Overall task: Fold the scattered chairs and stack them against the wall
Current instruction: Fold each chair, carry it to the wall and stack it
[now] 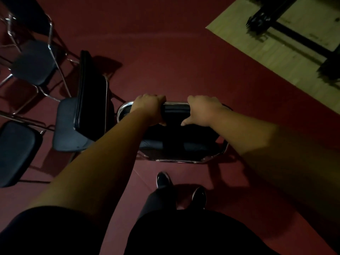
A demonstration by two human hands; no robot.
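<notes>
Floor (184, 57): red carpet carries everything. A pale wooden strip (272, 52) with a black stand (287, 28) on it lies at the far right, well apart from the work. No wall shows in view.
Open chairs (71, 126): at least three stand unfolded on the left with their seats down, the nearest just beside the held one. By my judgement they are still waiting their turn.
Held chair (184, 146): dark padded seat in a chrome frame, straight ahead of the person's shoes (162, 180) and between both arms. Its seat looks still down, so the fold seems not yet made.
Top rail (175, 104): the upper edge of the backrest, the highest and handiest part to take hold of.
Left hand (149, 105): fingers clenched over the rail near its left corner.
Right hand (204, 109): fingers wrapped over the rail toward its right end, thumb pointing down the near face.
Reason for the hold: two hands spaced along one rail likely keep the frame square — good for tipping the back to fold it, then carrying it off.
</notes>
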